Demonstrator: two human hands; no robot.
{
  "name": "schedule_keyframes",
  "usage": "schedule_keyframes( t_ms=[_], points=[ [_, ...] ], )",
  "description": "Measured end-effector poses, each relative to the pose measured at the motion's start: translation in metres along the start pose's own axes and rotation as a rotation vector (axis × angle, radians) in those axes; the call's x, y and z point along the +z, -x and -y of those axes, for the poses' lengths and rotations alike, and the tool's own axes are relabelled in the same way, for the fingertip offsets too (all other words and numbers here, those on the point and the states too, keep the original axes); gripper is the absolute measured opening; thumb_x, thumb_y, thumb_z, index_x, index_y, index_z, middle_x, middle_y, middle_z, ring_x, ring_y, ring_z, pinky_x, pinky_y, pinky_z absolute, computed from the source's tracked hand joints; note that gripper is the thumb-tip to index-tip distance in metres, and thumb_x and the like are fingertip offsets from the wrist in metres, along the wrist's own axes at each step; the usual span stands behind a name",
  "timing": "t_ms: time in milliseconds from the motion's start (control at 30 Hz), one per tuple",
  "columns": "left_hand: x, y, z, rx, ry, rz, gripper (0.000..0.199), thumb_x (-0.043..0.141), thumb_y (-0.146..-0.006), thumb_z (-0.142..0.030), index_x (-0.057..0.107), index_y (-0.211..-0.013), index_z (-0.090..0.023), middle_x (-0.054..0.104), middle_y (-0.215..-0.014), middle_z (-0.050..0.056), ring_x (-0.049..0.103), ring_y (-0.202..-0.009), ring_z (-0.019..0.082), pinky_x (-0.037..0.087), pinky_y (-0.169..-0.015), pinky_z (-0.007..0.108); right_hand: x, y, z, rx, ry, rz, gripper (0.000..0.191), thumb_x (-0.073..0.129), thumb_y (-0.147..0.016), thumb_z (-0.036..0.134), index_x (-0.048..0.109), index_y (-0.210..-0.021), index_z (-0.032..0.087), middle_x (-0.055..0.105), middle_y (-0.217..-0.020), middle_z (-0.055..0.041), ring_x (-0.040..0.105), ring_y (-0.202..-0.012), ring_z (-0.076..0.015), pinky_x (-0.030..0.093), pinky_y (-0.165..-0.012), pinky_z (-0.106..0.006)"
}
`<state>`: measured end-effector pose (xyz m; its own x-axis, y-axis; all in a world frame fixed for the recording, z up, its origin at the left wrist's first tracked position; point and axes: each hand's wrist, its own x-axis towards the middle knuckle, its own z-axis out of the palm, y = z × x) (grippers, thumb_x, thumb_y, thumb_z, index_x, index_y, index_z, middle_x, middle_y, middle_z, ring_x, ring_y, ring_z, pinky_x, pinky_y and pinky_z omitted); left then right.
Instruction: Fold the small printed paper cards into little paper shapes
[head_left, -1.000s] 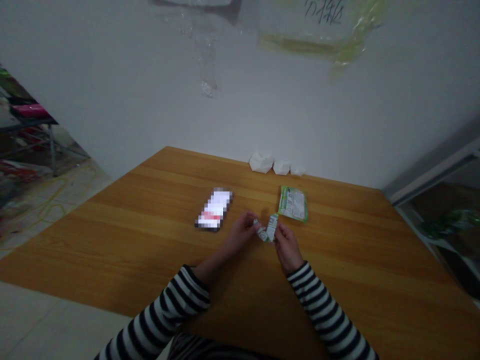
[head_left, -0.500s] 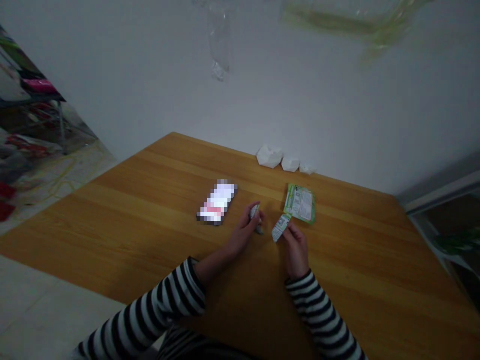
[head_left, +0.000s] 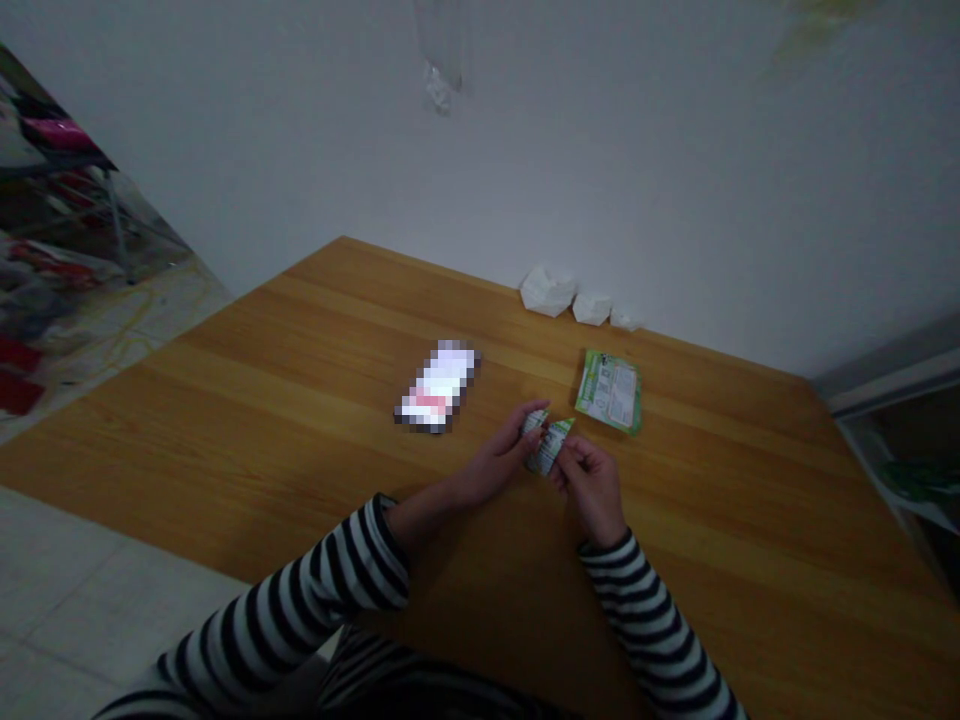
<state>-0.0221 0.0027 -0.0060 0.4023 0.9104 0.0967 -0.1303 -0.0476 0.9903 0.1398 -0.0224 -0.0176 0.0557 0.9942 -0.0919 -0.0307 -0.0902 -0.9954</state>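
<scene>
My left hand (head_left: 495, 462) is closed on a small printed wrapper piece (head_left: 534, 421), white with a green edge. Between the fingers of my right hand (head_left: 598, 495) is a second printed wrapper piece (head_left: 553, 447), white with dark print and a green corner. Both pieces meet just above the table, edges close or overlapping; whether they are joined I cannot tell. Beyond my right hand a green and white printed packet (head_left: 609, 392) lies flat on the table. To the left of my hands rests a phone (head_left: 439, 388), its lit screen blurred out.
Several crumpled white tissues (head_left: 547, 291) line the wooden table's (head_left: 262, 400) back edge, against the wall (head_left: 675, 180). Plastic film hangs on that wall. Clutter and a metal-legged stand (head_left: 116, 225) are at far left, and a shelf with green leaves (head_left: 919, 480) at far right.
My hands have come together, so the two wrapper pieces, apart before, now meet. The left hand has moved right and turned its piece into view. The camera view has tilted slightly down.
</scene>
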Motion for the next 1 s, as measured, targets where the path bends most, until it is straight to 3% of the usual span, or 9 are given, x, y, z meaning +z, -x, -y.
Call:
schedule_keyframes(
  t_ms=[300, 533, 1000],
  points=[
    [-0.001, 0.001, -0.001, 0.001, -0.001, 0.058, 0.051, 0.047, -0.096, -0.045, 0.042, -0.141, -0.022, 0.057, -0.126, 0.008, 0.052, -0.117, 0.021, 0.038, -0.106, 0.036, -0.004, -0.001, 0.001, 0.061, -0.059, 0.018, 0.029, 0.07, -0.077, 0.045, 0.063, -0.069, 0.017, 0.057, -0.049, 0.0033, 0.043, -0.038, -0.0066, 0.03, -0.036, -0.017],
    [-0.001, 0.001, 0.005, 0.0, -0.015, 0.06, 0.05, 0.046, -0.097, -0.045, 0.04, -0.142, -0.022, 0.056, -0.125, 0.008, 0.051, -0.114, 0.022, 0.039, -0.103, 0.038, -0.002, -0.001, 0.002, 0.033, -0.025, 0.047, 0.029, 0.069, -0.079, 0.043, 0.063, -0.069, 0.017, 0.059, -0.05, 0.0034, 0.044, -0.039, -0.0058, 0.031, -0.036, -0.015],
    [0.007, 0.005, 0.008, -0.022, 0.015, 0.064, 0.047, 0.047, -0.096, -0.043, 0.046, -0.139, -0.024, 0.058, -0.125, 0.009, 0.054, -0.116, 0.023, 0.041, -0.106, 0.042, 0.01, 0.003, 0.002, 0.009, 0.08, 0.108, 0.033, 0.065, -0.08, 0.045, 0.052, -0.064, 0.019, 0.054, -0.048, 0.0045, 0.044, -0.037, -0.0073, 0.032, -0.036, -0.018]
  ],
)
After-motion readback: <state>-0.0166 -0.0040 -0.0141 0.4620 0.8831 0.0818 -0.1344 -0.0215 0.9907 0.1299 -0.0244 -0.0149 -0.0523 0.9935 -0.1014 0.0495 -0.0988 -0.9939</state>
